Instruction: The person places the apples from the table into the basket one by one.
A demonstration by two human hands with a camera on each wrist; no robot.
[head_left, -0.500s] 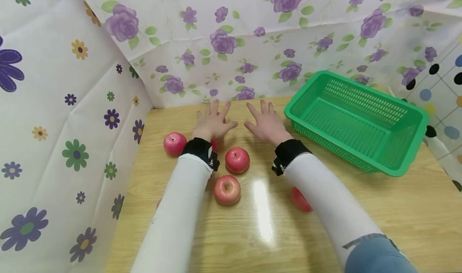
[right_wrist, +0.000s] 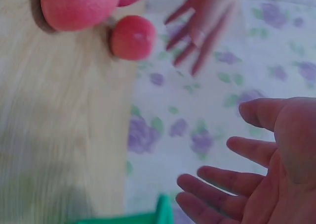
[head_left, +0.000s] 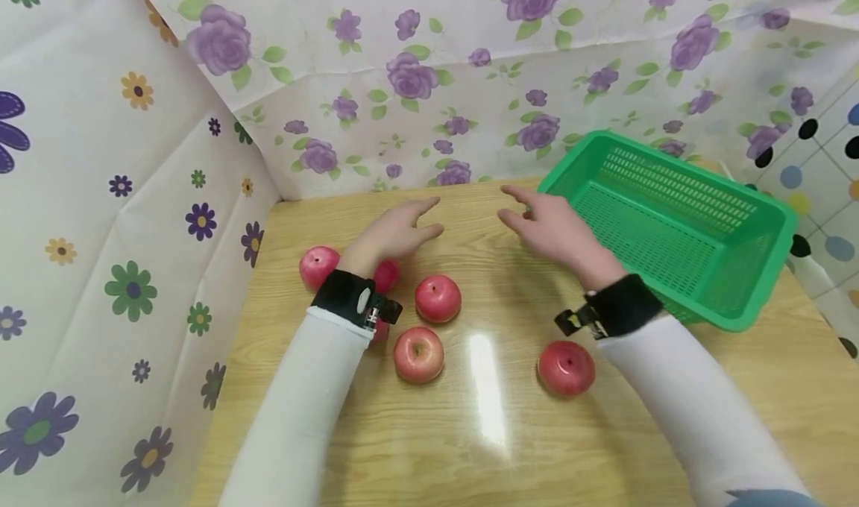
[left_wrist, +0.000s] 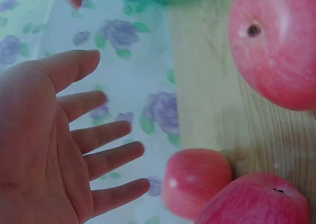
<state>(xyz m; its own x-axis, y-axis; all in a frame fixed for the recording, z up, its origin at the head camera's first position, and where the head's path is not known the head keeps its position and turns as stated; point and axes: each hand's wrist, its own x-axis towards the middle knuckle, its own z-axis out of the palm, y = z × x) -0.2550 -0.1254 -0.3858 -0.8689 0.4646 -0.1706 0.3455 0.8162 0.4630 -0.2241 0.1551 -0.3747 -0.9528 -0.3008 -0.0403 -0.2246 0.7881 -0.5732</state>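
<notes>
My left hand hovers over the back left of the table, fingers spread and nothing in it. In the left wrist view its palm faces sideways, and a small red apple shows beyond the fingertips. My right hand is empty too, held by the near left corner of the green basket with fingers extended. Several red apples lie on the table: one at the far left, one in the middle, a paler one nearer me, and one below the right wrist. My left wrist partly hides others.
The wooden table ends at a purple-flowered cloth at the back. Another flowered sheet hangs along the left side. The perforated basket takes up the table's back right.
My hands have moved apart and turned from palms down to palms facing each other. The right hand shifted right toward the basket, uncovering the apple at the right. The left moved slightly nearer me.
</notes>
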